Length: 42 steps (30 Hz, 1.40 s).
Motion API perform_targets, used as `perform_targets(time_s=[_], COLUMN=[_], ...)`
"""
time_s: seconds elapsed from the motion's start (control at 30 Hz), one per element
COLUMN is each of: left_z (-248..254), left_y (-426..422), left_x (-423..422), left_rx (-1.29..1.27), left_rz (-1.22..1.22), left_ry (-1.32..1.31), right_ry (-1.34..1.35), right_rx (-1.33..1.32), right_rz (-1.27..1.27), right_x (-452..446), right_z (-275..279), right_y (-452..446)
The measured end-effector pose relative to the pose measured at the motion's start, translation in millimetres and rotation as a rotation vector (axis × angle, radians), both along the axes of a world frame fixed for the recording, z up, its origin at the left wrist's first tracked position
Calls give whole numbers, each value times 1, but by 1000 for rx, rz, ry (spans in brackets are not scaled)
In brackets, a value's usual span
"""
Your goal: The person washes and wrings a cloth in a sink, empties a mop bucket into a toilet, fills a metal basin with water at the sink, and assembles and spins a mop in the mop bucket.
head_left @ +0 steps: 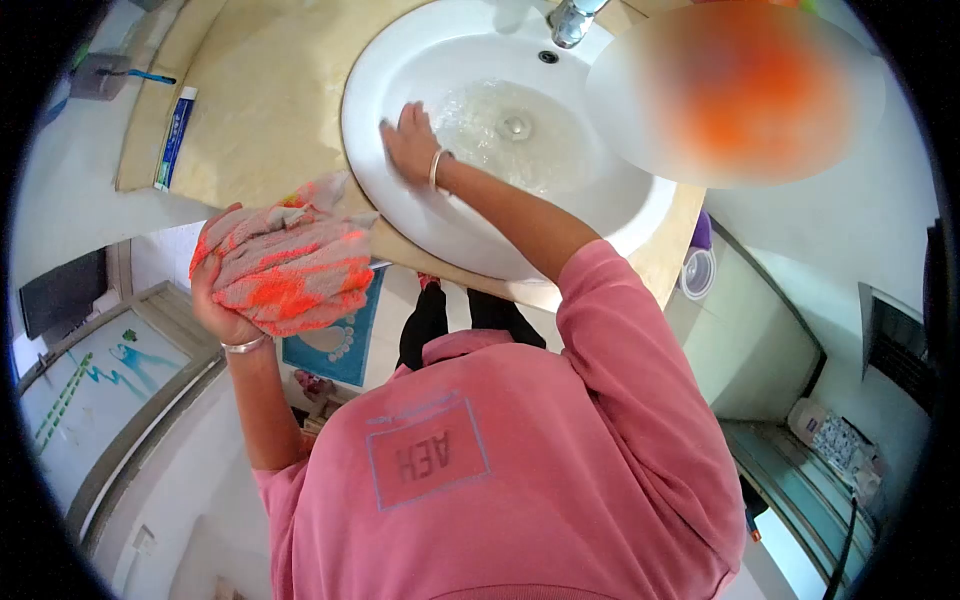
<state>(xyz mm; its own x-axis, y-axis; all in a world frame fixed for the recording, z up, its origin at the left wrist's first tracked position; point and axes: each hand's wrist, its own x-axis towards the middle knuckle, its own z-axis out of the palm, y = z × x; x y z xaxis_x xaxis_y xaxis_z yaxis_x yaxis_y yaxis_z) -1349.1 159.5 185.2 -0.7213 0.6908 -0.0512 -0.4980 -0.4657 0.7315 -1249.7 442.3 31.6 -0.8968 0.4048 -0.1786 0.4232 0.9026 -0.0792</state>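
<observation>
My left hand (215, 300) is closed around a bunched towel (295, 260), greyish pink with bright orange patches. It holds the towel up in the air, left of the sink and in front of the counter edge. My right hand (408, 145) reaches into the white oval sink (375, 85) and lies at its inner left wall, fingers stretched out and holding nothing. Shallow rippling water (490, 130) surrounds the drain plug (514, 126) at the bottom. Each wrist wears a bangle.
A chrome faucet (574, 22) stands at the sink's back. On the beige counter (265, 90) lies a blue and white tube (176, 138) at the left. Below are a blue footprint mat (330, 345) and a purple and white container (698, 265). A blurred orange patch covers the upper right.
</observation>
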Motion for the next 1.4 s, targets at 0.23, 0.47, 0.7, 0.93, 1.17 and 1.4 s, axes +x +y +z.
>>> perform_targets(time_s=[0.23, 0.47, 0.7, 0.93, 1.17, 1.4], left_z=[3, 6, 7, 10, 25, 11], left_y=[6, 5, 8, 1, 15, 7], left_x=[2, 2, 3, 7, 13, 4], left_rx=[6, 8, -3, -41, -84, 1], left_rz=[12, 15, -11, -2, 7, -15], left_ry=[-7, 7, -29, -71, -10, 4], right_ry=[-375, -147, 39, -40, -1, 213], right_rx=[-282, -9, -74, 37, 65, -245], right_rz=[-82, -230, -481, -538, -493, -558], right_x=[164, 203, 153, 118, 106, 160], right_z=[46, 76, 60, 35, 30, 83], right_y=[17, 59, 76, 93, 102, 69])
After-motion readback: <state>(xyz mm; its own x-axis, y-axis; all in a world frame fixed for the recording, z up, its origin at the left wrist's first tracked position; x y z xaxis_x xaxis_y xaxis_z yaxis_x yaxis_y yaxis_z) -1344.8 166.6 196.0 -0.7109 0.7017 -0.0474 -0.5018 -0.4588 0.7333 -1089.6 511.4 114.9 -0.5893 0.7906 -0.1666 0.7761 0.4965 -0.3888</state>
